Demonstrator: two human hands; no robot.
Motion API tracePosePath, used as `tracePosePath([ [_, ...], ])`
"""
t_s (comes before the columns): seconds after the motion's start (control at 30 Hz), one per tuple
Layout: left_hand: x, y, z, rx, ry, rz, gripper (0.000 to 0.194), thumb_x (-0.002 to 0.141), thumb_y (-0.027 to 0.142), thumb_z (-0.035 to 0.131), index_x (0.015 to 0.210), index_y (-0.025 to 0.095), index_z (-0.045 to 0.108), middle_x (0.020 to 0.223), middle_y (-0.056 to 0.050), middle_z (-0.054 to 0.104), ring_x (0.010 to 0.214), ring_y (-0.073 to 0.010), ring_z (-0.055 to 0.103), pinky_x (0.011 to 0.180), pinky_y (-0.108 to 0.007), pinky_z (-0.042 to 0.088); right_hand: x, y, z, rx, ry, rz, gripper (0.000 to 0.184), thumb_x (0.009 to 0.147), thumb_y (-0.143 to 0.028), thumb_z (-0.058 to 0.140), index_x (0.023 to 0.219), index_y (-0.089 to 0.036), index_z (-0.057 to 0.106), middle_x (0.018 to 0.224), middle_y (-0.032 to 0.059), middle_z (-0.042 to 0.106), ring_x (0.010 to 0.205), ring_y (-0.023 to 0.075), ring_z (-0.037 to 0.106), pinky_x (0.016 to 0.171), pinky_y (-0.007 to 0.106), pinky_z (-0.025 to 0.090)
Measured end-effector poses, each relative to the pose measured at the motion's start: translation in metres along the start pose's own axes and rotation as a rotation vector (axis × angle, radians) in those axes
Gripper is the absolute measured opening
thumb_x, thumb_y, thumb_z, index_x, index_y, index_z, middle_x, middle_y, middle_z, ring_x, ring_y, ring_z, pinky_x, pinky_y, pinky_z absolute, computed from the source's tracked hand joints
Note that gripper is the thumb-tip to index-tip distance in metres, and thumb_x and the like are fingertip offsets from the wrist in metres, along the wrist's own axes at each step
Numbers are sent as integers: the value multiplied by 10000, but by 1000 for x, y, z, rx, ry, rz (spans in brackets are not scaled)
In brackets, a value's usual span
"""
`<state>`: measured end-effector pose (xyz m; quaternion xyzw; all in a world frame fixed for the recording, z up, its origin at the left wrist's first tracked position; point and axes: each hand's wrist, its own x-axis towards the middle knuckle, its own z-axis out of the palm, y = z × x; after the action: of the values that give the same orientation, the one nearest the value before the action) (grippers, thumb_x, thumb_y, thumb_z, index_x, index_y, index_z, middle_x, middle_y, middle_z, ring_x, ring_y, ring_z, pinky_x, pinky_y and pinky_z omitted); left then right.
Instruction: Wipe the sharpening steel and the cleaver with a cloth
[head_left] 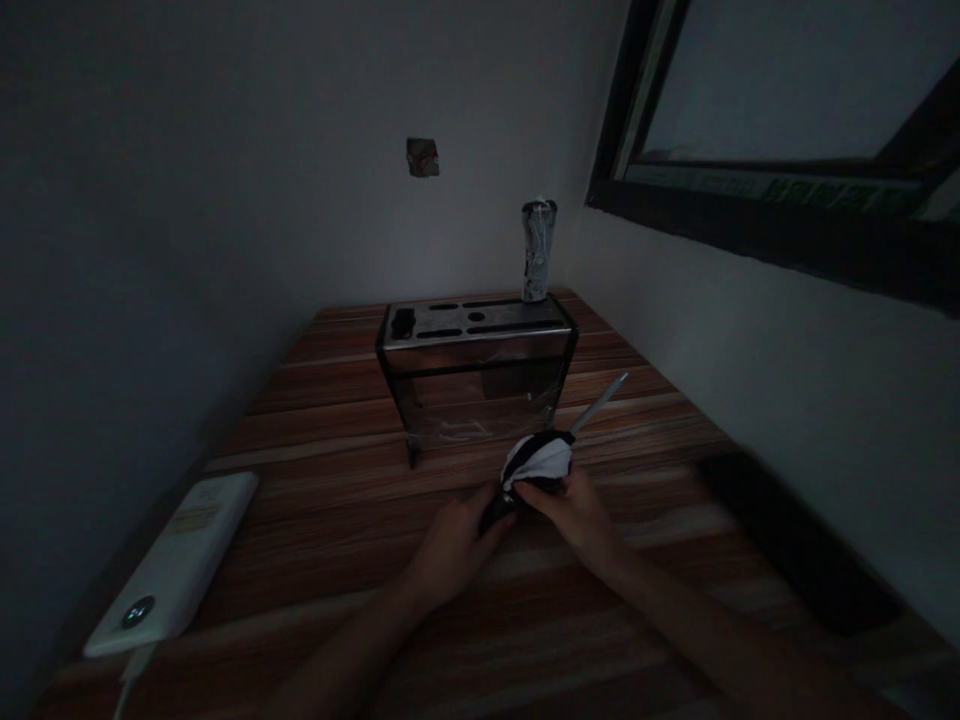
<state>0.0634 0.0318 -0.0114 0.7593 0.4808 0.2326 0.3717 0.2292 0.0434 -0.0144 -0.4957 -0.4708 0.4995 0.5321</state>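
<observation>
The table [337, 580] carries everything. The rack [442, 320] stands toward its back edge, with a wrapped roll [538, 255] upright at the rack's right end. A blurred black slab [795, 540] lies along the table's right edge, a white power bank [180, 560] by the left edge. Nearer the front than the rack is a black-and-white bundle [538, 460], its rod [600, 402] slanting toward the right edge. The left hand [457, 540] has its fingers curled around the bundle's dark end; the right hand [574, 510] pinches its pale part, thumb on top.
</observation>
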Motion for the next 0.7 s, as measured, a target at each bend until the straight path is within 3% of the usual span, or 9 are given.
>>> tracePosePath([
  [0.3,0,-1,0,30,-8,-17,244,865,328,478,1047,190,565,895,-47,680,779,-189,631,706,-253,461,4,-7,-6,1,6,12,265,610,-347,747,815,-192,683,844,37,734,839,236,671,794,362,515],
  [0.7,2,4,-2,55,-30,-35,172,870,320,466,921,189,565,825,-30,655,732,-173,616,659,-234,437,30,-8,-27,221,279,-98,300,611,-391,761,846,-213,700,909,15,720,909,211,637,891,377,463],
])
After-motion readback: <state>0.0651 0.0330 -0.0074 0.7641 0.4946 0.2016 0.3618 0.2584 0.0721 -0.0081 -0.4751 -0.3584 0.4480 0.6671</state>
